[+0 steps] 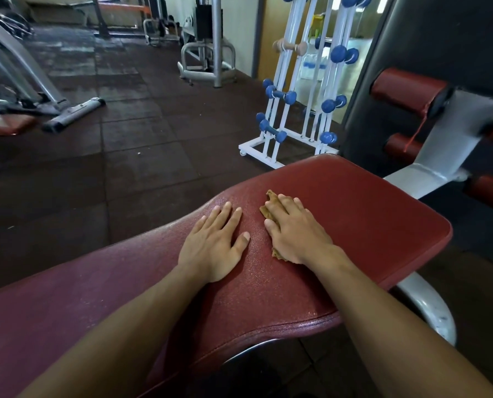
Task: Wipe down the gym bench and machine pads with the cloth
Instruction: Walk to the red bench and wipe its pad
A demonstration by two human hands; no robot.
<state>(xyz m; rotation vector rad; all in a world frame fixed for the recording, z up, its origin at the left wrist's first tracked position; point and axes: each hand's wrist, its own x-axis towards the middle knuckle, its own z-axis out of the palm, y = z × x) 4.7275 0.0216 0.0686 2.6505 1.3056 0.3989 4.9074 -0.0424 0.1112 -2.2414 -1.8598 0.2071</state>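
Cloth: small, brown-tan, thin. Lies flat on the red desk, pinned under the right hand; only a frayed corner ahead of the fingertips and a strip by the wrist visible. Judged light, limp, no stiffness; likely to bunch or fold under itself when pushed. Best handled by flat palm pressure over its middle, not by pinching an edge.

Right hand: fingers straight, spread, pressing the cloth down; nothing gripped.

Left hand: palm down on bare padding just beside the cloth, apart from it; fingers straight and relaxed, holding nothing. Judged a brace.

Desk: red padded vinyl, pebbled, faint sheen near the left hand, possibly damp; cannot tell for certain. Judged firm with slight give, fixed on a grey metal frame. Wet vinyl probably slick, so cloth may skate; steady downward load advised.

Roller pads: red, cylindrical, on the upright to the right, well apart from both hands. Judged not yet reached; curved surface calls for wrapping the cloth round.

Dumbbell rack: white, blue weights, beyond the desk.
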